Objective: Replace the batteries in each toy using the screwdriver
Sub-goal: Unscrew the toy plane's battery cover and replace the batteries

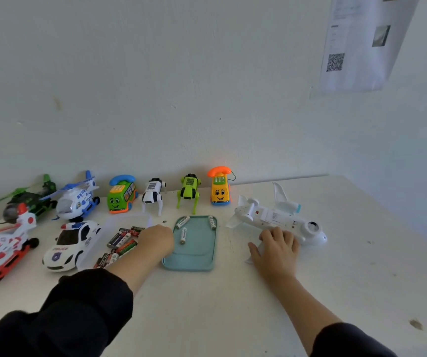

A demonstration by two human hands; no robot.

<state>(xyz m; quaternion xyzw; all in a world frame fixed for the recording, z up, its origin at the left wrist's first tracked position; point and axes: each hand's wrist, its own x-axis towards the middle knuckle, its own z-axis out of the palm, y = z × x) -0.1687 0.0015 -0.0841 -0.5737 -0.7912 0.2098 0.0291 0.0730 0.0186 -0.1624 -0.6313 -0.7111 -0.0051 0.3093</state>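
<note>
1. Toys everywhere on this white table (233,305), most lined up along the wall at the 12 o'clock edge.
2. The white plane (274,217) lies belly-up at about 2 o'clock from the person, nose pointing toward 4 o'clock. The right hand (276,247) rests on its near side, fingers bent over the body. Looks like it's holding the plane down, though how tight can't be told.
3. The left hand (155,239) reaches toward 11 o'clock, knuckles up, sitting between the battery pile (122,243) and the teal tray (194,264). Its fingertips are hidden, so no telling if it has hold of anything.
4. The pile is dark, red and green cells inside a clear box (96,243), just left of that hand.
5. The tray holds three white batteries (183,235): two up at its 12 o'clock end, one nearer the middle.
6. Back row, left to right: green helicopter (32,194), blue helicopter (78,199), green phone bus (121,195), white robot dog (153,195), green robot dog (189,191), yellow phone car (220,188).
7. At 9 o'clock: red-white helicopter (4,243), police car (71,244) right beside the box.
8. Screwdriver isn't visible anywhere in the shot.
9. Paper sheet (356,42) with a QR code hangs on the wall at 1 o'clock.
</note>
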